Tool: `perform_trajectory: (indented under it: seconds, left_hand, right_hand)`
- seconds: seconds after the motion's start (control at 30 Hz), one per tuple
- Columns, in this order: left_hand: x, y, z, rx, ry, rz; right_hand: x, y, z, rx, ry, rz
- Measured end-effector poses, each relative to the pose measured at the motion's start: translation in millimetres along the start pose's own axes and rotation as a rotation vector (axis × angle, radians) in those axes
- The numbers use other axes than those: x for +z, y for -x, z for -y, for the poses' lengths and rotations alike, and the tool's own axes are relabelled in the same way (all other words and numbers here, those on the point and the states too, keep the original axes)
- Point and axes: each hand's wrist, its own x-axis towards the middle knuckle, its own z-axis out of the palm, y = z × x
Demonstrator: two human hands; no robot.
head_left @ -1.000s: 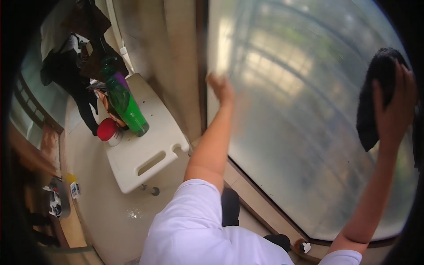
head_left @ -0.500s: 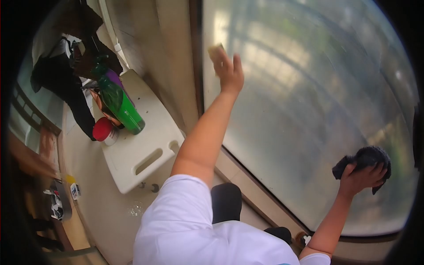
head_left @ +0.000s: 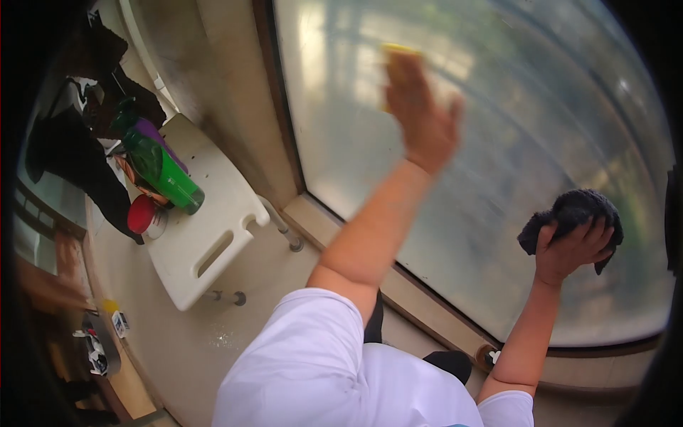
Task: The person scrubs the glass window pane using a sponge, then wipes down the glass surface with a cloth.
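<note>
My left hand [head_left: 423, 117], smeared by motion, presses a yellow sponge [head_left: 400, 48] against the upper part of a large frosted glass pane [head_left: 491, 178]. The palm and fingers cover most of the sponge, leaving only its yellow edges showing. Lower on the right, my right hand [head_left: 569, 252] grips a bunched dark grey cloth [head_left: 585, 210] against the same glass. Its fingers are spread over the cloth, and a corner hangs below them.
A white plastic bath bench [head_left: 228, 192] stands on the left. On it are a green bottle [head_left: 167, 174], a purple bottle [head_left: 156, 135] and a red-lidded jar [head_left: 144, 215]. Dark fabric [head_left: 82, 160] hangs beside it. A wooden ledge [head_left: 427, 295] runs under the glass.
My left hand has swept right across the glass with the sponge. My right hand and the cloth appear slightly higher. The view has shifted, and the bench sits further left.
</note>
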Motion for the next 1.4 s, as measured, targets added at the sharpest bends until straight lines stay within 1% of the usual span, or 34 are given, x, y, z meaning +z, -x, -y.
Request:
perform_trajectory:
  seconds: [0.07, 0.1, 0.17, 0.2, 0.23, 0.27, 0.37, 0.4, 0.43, 0.47, 0.53, 0.6, 0.63, 0.67, 0.73, 0.8, 0.83, 0.87, 0.93, 1.0, 1.03, 1.07, 1.1, 1.2, 1.23, 1.27, 1.3, 1.4]
  left_hand:
    - [10.6, 66.4, -56.3, 0.33, -0.072, 0.138]
    - [10.5, 85.8, -44.1, 0.379, -0.141, 0.211]
    - [11.8, 132.5, 8.2, 0.487, -0.283, 0.341]
    - [6.5, 128.1, 44.2, 0.264, -0.221, 0.247]
    - [-0.9, 104.5, 83.9, 0.045, -0.161, 0.15]
    - [-12.9, 68.4, 96.5, -0.446, 0.001, 0.049]
    - [-17.2, 38.5, 77.4, -0.722, 0.135, -0.067]
    - [5.3, 68.7, 70.6, -0.44, 0.028, -0.044]
    - [16.0, 106.5, 40.9, -0.189, -0.028, 0.029]
    - [25.1, 150.5, 5.5, -0.039, 0.001, 0.113]
    - [26.5, 201.0, -14.7, 0.163, -0.046, 0.287]
    - [28.7, 199.9, 16.3, 0.279, -0.08, 0.309]
    - [27.3, 175.2, 46.0, 0.175, -0.073, 0.164]
    - [13.9, 144.5, 72.5, -0.114, -0.035, 0.194]
    - [-22.4, 86.6, 78.1, -0.598, 0.286, 0.184]
    - [5.6, 127.8, 60.5, -0.355, 0.133, 0.113]
    - [21.7, 152.4, 39.4, -0.233, 0.061, 0.076]
    - [29.2, 184.5, -0.3, -0.062, 0.053, 0.16]
    - [29.5, 206.1, -22.9, 0.22, -0.06, 0.269]
    - [25.0, 195.3, 22.6, 0.447, -0.276, 0.328]
    - [18.9, 178.3, 57.0, 0.347, -0.287, 0.204]
    - [7.9, 151.7, 86.9, -0.139, -0.106, 0.16]
    - [0.5, 134.7, 100.2, -0.622, 0.077, 0.109]
    - [11.0, 136.1, 72.8, -0.665, 0.119, 0.042]
    - [32.2, 168.2, 55.2, -0.341, 0.006, 0.063]
    - [32.2, 187.1, 7.7, -0.155, 0.026, 0.108]
    - [25.9, 193.3, -25.3, 0.03, 0.046, 0.155]
    - [16.3, 163.7, 23.2, 0.317, -0.162, 0.224]
  right_hand:
    - [-3.2, 0.6, 0.8, 0.003, -0.024, 0.01]
    - [-4.8, 0.2, 0.4, 0.007, -0.032, 0.023]
    - [-4.6, 2.7, -2.3, -0.042, -0.027, 0.013]
    - [-3.6, 3.6, -4.6, -0.067, -0.024, 0.005]
    - [-1.8, 2.5, -6.1, -0.073, -0.013, -0.006]
    - [0.2, 1.6, -4.7, -0.072, -0.006, -0.016]
    - [-4.0, -0.3, 0.7, -0.053, -0.029, 0.011]
    - [-4.4, -2.1, 0.6, -0.047, -0.031, 0.02]
    - [-3.7, -0.3, 0.6, -0.035, -0.026, 0.031]
    - [-1.4, 0.5, -0.4, -0.039, -0.026, 0.02]
    - [0.6, 4.0, -3.2, -0.053, -0.025, 0.007]
    - [2.5, 2.0, -4.0, -0.067, -0.029, -0.003]
    - [-0.5, 4.1, -4.9, -0.074, -0.029, 0.008]
    - [-3.0, 4.0, -5.0, -0.072, -0.024, 0.031]
    - [-4.8, 1.0, -1.9, -0.058, -0.014, 0.072]
    - [-0.9, 2.0, -0.7, -0.05, -0.024, 0.039]
    - [-0.7, 0.8, 1.3, -0.049, -0.041, 0.012]
    - [-2.0, -0.1, 3.0, -0.051, -0.056, -0.012]
    - [-5.2, -1.4, 4.1, -0.056, -0.066, 0.007]
    - [-6.5, -3.6, 3.3, -0.077, -0.078, 0.035]
    - [-8.8, -5.9, 1.3, -0.093, -0.081, 0.06]
    - [-10.7, -5.8, 0.1, -0.107, -0.082, 0.088]
    - [-10.2, -3.3, -0.4, -0.102, -0.074, 0.077]
    - [-2.4, -6.7, 6.9, -0.073, -0.065, 0.045]
    - [-2.8, -6.9, 10.5, -0.052, -0.063, 0.056]
    - [-3.6, -5.7, 14.8, -0.033, -0.066, 0.073]
    - [-3.0, -4.9, 13.9, -0.039, -0.035, 0.089]
    - [-0.1, -4.1, 11.5, -0.087, -0.024, 0.077]
